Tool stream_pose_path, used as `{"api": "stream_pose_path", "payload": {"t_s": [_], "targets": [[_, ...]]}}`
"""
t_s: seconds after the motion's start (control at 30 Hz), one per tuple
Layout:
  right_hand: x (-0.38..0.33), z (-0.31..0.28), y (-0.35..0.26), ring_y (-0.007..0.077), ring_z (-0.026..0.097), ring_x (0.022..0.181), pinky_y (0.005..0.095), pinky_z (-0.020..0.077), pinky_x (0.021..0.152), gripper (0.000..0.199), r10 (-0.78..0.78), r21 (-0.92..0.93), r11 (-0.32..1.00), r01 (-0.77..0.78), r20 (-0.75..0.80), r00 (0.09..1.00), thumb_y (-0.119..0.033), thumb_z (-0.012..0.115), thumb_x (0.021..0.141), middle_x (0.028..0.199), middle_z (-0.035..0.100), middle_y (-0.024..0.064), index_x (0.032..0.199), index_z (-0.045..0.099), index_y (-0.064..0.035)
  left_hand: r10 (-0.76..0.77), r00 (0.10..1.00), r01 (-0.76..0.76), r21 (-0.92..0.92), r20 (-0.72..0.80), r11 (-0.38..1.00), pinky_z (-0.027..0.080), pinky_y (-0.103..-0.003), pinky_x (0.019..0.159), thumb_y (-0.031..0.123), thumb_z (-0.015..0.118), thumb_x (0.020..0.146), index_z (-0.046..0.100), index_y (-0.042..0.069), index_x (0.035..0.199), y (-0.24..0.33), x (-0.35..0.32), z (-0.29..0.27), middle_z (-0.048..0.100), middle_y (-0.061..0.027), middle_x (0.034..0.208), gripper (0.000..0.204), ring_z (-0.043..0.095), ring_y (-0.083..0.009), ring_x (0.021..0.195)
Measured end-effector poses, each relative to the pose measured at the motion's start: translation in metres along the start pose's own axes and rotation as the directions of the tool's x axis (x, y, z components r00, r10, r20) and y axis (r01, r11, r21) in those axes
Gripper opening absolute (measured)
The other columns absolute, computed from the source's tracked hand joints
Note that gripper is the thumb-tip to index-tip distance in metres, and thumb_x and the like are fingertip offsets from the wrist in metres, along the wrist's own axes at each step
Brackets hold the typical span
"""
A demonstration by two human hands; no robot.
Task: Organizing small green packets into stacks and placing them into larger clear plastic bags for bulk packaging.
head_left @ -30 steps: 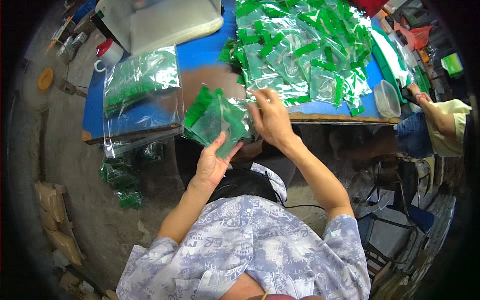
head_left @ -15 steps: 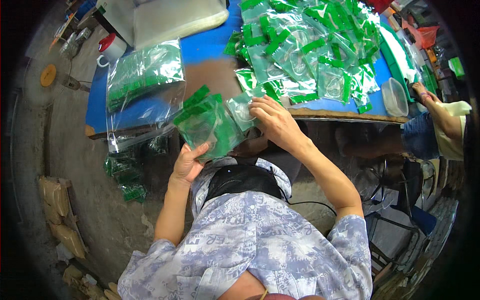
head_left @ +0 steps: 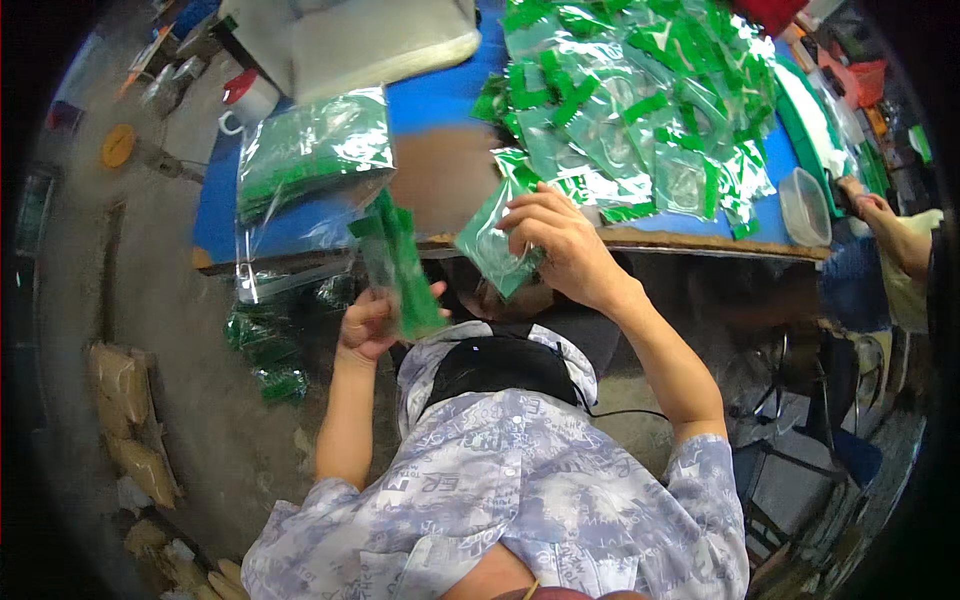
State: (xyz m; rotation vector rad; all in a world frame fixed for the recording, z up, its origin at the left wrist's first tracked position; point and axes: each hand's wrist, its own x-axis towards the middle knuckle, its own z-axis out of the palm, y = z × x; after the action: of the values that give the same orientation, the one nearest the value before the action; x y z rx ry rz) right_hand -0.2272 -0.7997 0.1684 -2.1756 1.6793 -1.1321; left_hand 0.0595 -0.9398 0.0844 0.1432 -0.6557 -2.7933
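Observation:
A stack of small green-and-clear packets (head_left: 400, 275) is gripped in my left hand (head_left: 370, 322), tilted so its edges show, in front of the table's near edge. My right hand (head_left: 572, 250) pinches a single clear packet with a green strip (head_left: 495, 245), apart from the stack. What lies inside this packet is hard to make out. Beyond my right hand a large heap of similar packets (head_left: 640, 110) covers the table. Left of the stack, a big clear bag (head_left: 318, 150) filled with rows of green packets lies at the table edge, its mouth hanging over.
On the blue table (head_left: 425, 105) are a pile of clear plastic sheets (head_left: 360, 50), a white mug with a red top (head_left: 250, 100) and a clear plastic tub (head_left: 803, 207). More packets (head_left: 265, 345) hang below the left edge. Another person's arm (head_left: 895, 235) reaches in at the right.
My left hand has turned the stack from face-up to nearly edge-on. The single packet, which was against the stack, is now apart from it in my right hand. The whole view has shifted slightly.

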Motion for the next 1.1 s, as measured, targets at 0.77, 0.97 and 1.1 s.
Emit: {"api": "stream_pose_path", "payload": {"t_s": [0.77, 0.97, 1.1], "targets": [[-0.008, 0.045, -0.03, 0.0052, 0.058, 0.079, 0.022, 0.0469, 0.068, 0.014, 0.756, 0.796, 0.555, -0.242, -0.361, 0.546, -0.005, 0.065, 0.093, 0.089, 0.063, 0.0027, 0.107, 0.06, -0.0017, 0.158, 0.93, -0.19, -0.066, -0.331, 0.98, 0.044, -0.04, 0.105, 0.002, 0.072, 0.083, 0.055, 0.003, 0.129, -0.03, 0.022, 0.05, 0.063, -0.006, 0.124, 0.049, 0.059, -0.0232, 0.116], [-0.033, 0.05, -0.033, 0.0034, 0.049, 0.07, 0.0217, 0.0412, 0.062, 0.019, 0.767, 0.823, 0.446, -0.352, -0.148, 0.624, -0.017, 0.06, 0.099, 0.078, 0.059, -0.003, 0.09, 0.061, 0.0001, 0.084, 0.904, -0.136, -0.096, -0.419, 0.986, 0.038, -0.045, 0.112, 0.004, 0.067, 0.089, 0.054, 0.002, 0.131, -0.06, 0.063, 0.043, 0.061, -0.0092, 0.129, 0.044, 0.054, -0.0249, 0.125], [-0.052, -0.005, 0.014, 0.0274, 0.065, 0.089, 0.0354, 0.0499, 0.08, 0.021, 0.356, 0.043, 0.921, -0.388, -0.501, 0.789, -0.017, 0.06, 0.096, 0.101, 0.067, 0.0163, 0.109, 0.066, -0.0018, 0.13, 0.893, -0.139, 0.012, -0.431, 0.99, 0.042, -0.042, 0.108, 0.001, 0.066, 0.087, 0.052, 0.001, 0.132, -0.052, 0.05, 0.046, 0.06, -0.009, 0.129, 0.047, 0.056, -0.0242, 0.121]]}}
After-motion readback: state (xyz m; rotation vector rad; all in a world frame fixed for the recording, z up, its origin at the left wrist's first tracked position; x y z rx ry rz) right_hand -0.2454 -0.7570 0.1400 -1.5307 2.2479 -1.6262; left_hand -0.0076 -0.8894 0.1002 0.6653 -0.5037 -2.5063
